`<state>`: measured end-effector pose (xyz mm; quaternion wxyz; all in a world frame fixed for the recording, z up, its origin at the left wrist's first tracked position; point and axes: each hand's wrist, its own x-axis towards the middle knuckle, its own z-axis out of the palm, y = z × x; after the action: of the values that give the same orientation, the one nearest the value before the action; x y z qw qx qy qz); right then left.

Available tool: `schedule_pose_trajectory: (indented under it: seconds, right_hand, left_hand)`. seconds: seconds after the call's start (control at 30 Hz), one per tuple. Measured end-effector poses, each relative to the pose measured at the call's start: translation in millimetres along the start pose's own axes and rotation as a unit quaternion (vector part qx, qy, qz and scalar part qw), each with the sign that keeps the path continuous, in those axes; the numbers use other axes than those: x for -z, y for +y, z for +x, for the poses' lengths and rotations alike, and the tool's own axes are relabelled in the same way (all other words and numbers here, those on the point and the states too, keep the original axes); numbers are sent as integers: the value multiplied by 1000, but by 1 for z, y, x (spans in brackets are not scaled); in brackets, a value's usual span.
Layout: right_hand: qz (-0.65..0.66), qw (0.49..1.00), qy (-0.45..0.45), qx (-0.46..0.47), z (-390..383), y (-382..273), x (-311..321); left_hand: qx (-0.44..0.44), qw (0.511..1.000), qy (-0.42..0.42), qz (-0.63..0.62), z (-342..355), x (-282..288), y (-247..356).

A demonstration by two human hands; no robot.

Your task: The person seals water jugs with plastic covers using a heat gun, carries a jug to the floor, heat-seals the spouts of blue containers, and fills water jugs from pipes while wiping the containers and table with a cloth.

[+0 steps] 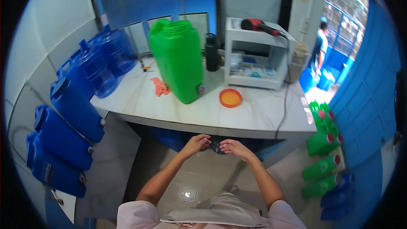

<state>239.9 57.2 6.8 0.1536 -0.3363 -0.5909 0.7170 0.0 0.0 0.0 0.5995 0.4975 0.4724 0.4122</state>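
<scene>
My left hand (197, 145) and my right hand (235, 149) are raised in front of the counter's front edge, facing each other with a small gap between. Their fingers are loosely bent and apart, and I see nothing gripped. A dark round object (218, 145) shows between and behind the fingertips; whether they touch it cannot be told. On the counter (263, 114) stands a tall green jug (180, 61), its threaded mouth uncapped and a small spigot low on its side. An orange-red round lid (230, 98) lies to its right, a crumpled coral cloth (160, 87) to its left.
Behind the jug stands a black bottle (211, 53). A white shelf (254, 55) carries a red-and-black corded tool (258, 27). Blue jugs (68, 131) line the left; green jugs (320, 138) stand on the right floor. Another person (321, 46) is outside the doorway.
</scene>
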Motion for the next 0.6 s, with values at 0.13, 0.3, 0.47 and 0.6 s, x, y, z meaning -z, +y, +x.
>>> schedule_pose_trajectory:
  seconds: [0.13,0.3,0.47,0.6]
  right_hand:
    - [-3,998,-37,45,80,-50,-74]
    - [-34,996,-35,69,149,-104,-25]
    - [-83,980,-175,39,221,-132,-90]
    - [-105,954,-271,75,267,-166,-155]
  left_hand:
    - [11,990,141,21,-60,117,33]
    - [-149,947,282,29,-47,177,125]
    - [-310,709,549,317,-135,291,245]
    - [-255,464,732,429,-252,373,328]
